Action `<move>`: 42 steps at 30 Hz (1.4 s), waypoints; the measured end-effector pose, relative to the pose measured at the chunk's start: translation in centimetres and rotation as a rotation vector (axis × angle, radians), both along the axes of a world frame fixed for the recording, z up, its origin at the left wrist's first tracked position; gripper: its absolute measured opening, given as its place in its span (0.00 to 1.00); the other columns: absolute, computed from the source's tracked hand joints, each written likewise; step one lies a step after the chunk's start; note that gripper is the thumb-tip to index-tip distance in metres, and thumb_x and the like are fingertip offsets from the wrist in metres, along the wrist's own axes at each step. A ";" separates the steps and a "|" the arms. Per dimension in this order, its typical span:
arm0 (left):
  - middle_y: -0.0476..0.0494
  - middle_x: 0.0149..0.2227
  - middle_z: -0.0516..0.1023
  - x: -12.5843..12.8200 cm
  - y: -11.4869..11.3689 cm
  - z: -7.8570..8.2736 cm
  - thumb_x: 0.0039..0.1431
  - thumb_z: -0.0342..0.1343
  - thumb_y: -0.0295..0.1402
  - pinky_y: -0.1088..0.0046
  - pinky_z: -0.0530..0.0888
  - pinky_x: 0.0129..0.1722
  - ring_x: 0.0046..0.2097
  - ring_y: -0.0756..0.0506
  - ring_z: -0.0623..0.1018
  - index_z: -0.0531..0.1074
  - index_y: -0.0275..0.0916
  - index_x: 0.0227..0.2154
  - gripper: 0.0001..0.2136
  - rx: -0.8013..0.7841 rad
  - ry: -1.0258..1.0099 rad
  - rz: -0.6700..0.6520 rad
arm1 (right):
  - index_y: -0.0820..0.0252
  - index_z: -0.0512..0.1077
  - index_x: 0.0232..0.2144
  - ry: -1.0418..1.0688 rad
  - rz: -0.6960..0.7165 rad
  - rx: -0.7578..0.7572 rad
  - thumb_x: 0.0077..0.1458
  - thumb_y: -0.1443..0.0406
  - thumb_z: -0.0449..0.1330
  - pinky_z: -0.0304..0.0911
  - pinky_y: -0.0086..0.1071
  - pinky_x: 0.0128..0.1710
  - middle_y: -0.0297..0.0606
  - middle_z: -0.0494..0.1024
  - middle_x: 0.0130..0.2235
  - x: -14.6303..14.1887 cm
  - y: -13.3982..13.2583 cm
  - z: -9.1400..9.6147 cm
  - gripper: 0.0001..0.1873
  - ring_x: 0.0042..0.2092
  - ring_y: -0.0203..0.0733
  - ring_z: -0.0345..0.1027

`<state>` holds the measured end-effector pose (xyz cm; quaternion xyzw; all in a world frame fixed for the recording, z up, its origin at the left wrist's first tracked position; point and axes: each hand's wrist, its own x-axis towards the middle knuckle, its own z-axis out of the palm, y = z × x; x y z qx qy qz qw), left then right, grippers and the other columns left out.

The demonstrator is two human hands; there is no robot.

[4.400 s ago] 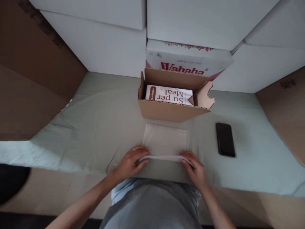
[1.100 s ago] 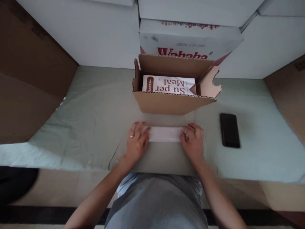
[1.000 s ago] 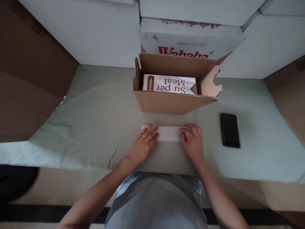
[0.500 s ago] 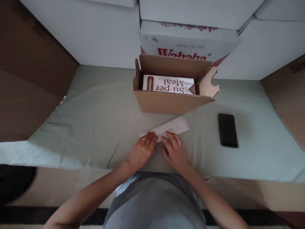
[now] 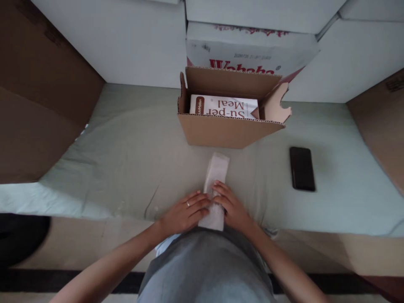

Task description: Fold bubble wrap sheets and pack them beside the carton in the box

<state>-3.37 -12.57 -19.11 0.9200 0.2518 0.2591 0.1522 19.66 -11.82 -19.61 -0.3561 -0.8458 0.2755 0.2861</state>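
Lying lengthwise on a table covered in pale green cloth (image 5: pixel 135 134), a long, narrow, folded strip of whitish soft sheet (image 5: pixel 217 170) points away from the person, its far end leaning slightly to the right. Its near end reaches the table's front edge beside the person's grey shirt (image 5: pixel 208 265); whether the two touch is unclear. The left hand (image 5: pixel 187 212), with a thin pale ring (image 5: pixel 188 203) on one finger, lays nearly straight fingers over the strip's left edge. The right hand (image 5: pixel 232 208) sets slightly bent fingers on its top from the right. Neither thumb shows clearly, so I cannot tell whether either hand is gripping the strip or only pressing it. Beyond the far end, just apart from it, stands an open-topped brown cardboard box (image 5: pixel 232 130) holding a white carton with brown lettering (image 5: pixel 225 107) that reads "Su-per Meal" upside down. Behind that is a white box with red "Wahaha" print (image 5: pixel 252 48). A black rectangular phone (image 5: pixel 302 168) lies to the right, well apart from the right hand.
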 end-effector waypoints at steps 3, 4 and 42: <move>0.34 0.47 0.75 0.8 -0.1 -0.4 0.59 0.49 0.26 0.59 0.66 0.57 0.56 0.40 0.69 0.69 0.32 0.41 0.09 -0.039 0.086 -0.020 | 0.59 0.67 0.45 -0.178 -0.024 0.021 0.50 0.75 0.54 0.55 0.54 0.59 0.47 0.66 0.57 0.7 -0.9 0.3 0.19 0.64 0.51 0.48; 0.34 0.47 0.75 1.0 -0.1 -0.5 0.58 0.50 0.28 0.58 0.67 0.57 0.55 0.39 0.70 0.69 0.32 0.41 0.09 -0.053 0.109 -0.023 | 0.59 0.68 0.44 -0.213 -0.016 0.026 0.48 0.75 0.54 0.56 0.54 0.59 0.46 0.67 0.56 1.1 -1.3 0.4 0.19 0.63 0.51 0.50; 0.34 0.52 0.73 2.3 3.6 1.2 0.58 0.54 0.39 0.52 0.61 0.60 0.57 0.40 0.69 0.64 0.36 0.53 0.22 -0.332 0.037 0.164 | 0.60 0.67 0.50 -0.271 0.052 -0.028 0.50 0.70 0.56 0.61 0.47 0.54 0.43 0.75 0.46 0.9 3.2 3.3 0.23 0.51 0.48 0.64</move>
